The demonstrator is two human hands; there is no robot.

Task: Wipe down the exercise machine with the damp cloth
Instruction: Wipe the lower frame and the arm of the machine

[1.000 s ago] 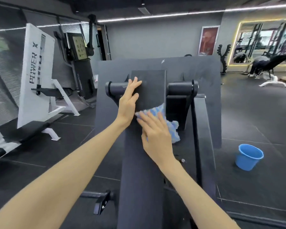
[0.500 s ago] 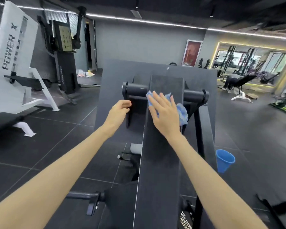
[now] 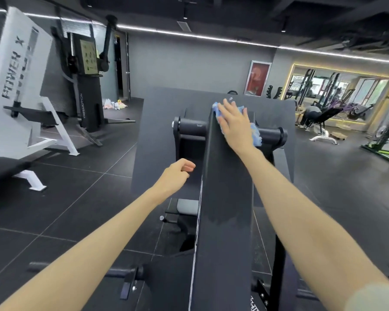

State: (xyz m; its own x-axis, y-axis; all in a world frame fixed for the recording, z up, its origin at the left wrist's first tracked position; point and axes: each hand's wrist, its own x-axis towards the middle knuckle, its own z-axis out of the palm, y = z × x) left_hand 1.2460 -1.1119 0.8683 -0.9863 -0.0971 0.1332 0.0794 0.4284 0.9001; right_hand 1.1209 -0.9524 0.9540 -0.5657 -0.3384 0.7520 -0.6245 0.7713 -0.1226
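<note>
Cloth (image 3: pixel 255 135) is sitting at the far, upper end of the machine's long black pad (image 3: pixel 225 198), pinned flat under the right hand (image 3: pixel 235 125). Blue fabric is showing past the fingertips at the pad's top edge and bunching out on the pad's right side, just above the right-hand roller (image 3: pixel 271 133).

Pad's long axis is running straight away from the person, near end low, far end high, so the wipe line is lying along that axis.

Right hand is lying flat, fingers straight and together, pressing the cloth onto the pad, not gripping it. Right arm is stretching along the pad, nearly parallel to it.

Left hand (image 3: pixel 177 173) is hanging off the pad's left edge, about midway along it. Fingers are loosely curled and holding nothing. It looks clear of the pad, though contact at the edge is hard to rule out.

My read: the right hand is sitting at the end of its reach, so the only stroke open is a pull back down the pad toward the near end. Left hand is nearer to the unwiped lower stretch but has no cloth. Left-hand roller (image 3: pixel 190 127) and the frame below the pad are looking untouched; can't tell wet from dry on the black surface.
</note>
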